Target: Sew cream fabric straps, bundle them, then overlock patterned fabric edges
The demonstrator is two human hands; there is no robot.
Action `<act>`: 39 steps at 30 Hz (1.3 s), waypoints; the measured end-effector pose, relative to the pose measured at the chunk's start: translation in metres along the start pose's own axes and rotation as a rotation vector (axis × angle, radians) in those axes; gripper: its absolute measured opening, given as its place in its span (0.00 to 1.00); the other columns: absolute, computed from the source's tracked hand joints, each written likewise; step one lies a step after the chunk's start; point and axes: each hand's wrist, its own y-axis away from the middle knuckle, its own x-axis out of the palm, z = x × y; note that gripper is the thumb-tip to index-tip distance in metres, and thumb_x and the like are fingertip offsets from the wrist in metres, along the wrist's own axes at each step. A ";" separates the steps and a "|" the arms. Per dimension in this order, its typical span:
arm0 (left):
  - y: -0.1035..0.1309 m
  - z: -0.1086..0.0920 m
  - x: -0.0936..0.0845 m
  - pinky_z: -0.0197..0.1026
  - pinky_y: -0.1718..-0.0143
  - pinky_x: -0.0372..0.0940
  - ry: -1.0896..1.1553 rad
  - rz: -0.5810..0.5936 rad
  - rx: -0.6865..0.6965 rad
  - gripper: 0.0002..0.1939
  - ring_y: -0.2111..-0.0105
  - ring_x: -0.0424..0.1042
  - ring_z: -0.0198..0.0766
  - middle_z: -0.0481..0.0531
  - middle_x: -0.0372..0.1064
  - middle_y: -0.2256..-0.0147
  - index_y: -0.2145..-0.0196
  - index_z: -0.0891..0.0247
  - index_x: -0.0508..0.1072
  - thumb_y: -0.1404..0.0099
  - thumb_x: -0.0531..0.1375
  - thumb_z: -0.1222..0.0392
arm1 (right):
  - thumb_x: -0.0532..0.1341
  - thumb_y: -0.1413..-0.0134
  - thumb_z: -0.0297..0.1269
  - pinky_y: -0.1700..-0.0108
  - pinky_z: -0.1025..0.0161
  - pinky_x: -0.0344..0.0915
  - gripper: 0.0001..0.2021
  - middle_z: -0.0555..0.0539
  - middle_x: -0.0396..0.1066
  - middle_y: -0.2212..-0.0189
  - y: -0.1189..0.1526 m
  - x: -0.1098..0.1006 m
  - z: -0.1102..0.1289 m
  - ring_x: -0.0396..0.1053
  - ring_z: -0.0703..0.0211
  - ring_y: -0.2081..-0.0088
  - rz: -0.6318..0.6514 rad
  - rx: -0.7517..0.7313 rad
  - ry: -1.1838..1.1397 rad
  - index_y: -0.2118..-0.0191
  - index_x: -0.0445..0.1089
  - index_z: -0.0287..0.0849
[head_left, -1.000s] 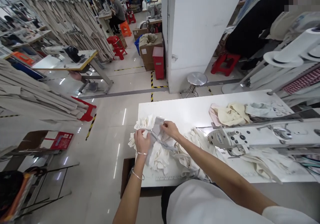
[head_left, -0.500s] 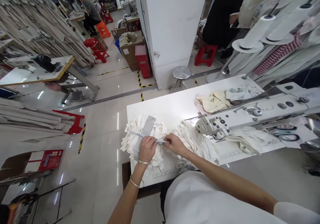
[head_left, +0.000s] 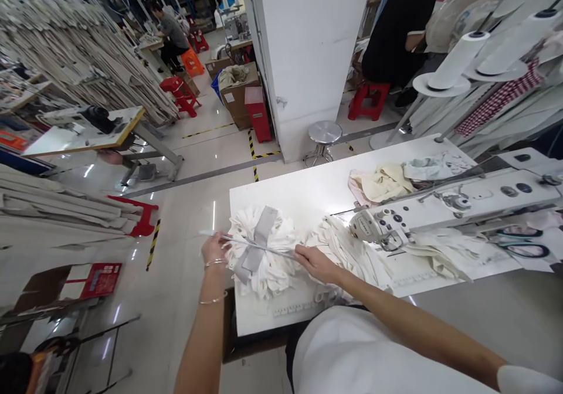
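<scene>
A thin grey strip (head_left: 259, 245) stretches between my two hands above a heap of white cloth pieces (head_left: 281, 271) on the white table. My left hand (head_left: 215, 248) is closed on its left end, just past the table's left edge, with a pale tail of it sticking out beyond the fingers. At the other end my right hand (head_left: 313, 262) pinches the strip, right of the heap. Under the strip, a wider flat grey band (head_left: 265, 227) lies slantwise across the heap. A second white cloth pile (head_left: 343, 247) lies beside my right hand.
A sewing machine (head_left: 440, 212) spans the table's right part, with scissors (head_left: 523, 248) and cream cloth (head_left: 387, 183) near it. Thread cones (head_left: 460, 60) stand behind. Beyond the table are a metal stool (head_left: 325, 132), a pillar (head_left: 308, 48) and a seated person (head_left: 396, 24).
My left hand has moved left along the strip, away from my right hand, so a longer stretch shows between them. The view has shifted slightly.
</scene>
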 end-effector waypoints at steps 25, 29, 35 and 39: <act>0.093 0.040 0.024 0.53 0.51 0.67 -0.669 0.462 1.011 0.18 0.53 0.69 0.48 0.59 0.69 0.56 0.48 0.61 0.70 0.36 0.58 0.61 | 0.42 0.37 0.62 0.80 0.66 0.46 0.30 0.57 0.44 0.83 0.004 -0.006 0.070 0.44 0.65 0.82 -0.167 0.138 -0.225 0.69 0.66 0.42; 0.086 0.065 0.007 0.47 0.57 0.70 -0.713 0.481 0.976 0.25 0.59 0.70 0.42 0.56 0.67 0.60 0.44 0.61 0.67 0.38 0.50 0.71 | 0.47 0.39 0.63 0.79 0.67 0.45 0.29 0.56 0.46 0.82 0.000 -0.024 0.068 0.45 0.66 0.81 -0.199 0.134 -0.221 0.68 0.69 0.41; 0.111 0.051 0.019 0.52 0.54 0.67 -0.753 0.514 0.970 0.28 0.56 0.69 0.47 0.59 0.68 0.57 0.43 0.61 0.67 0.43 0.54 0.71 | 0.52 0.41 0.60 0.76 0.66 0.46 0.27 0.55 0.50 0.82 0.001 -0.028 0.080 0.50 0.65 0.79 -0.185 0.115 -0.195 0.70 0.72 0.40; 0.124 0.047 0.045 0.48 0.55 0.67 -0.718 0.588 0.985 0.25 0.61 0.72 0.43 0.54 0.72 0.62 0.43 0.60 0.65 0.38 0.55 0.65 | 0.53 0.42 0.61 0.78 0.67 0.46 0.26 0.56 0.50 0.84 -0.001 -0.022 0.085 0.48 0.66 0.81 -0.148 0.115 -0.288 0.73 0.68 0.41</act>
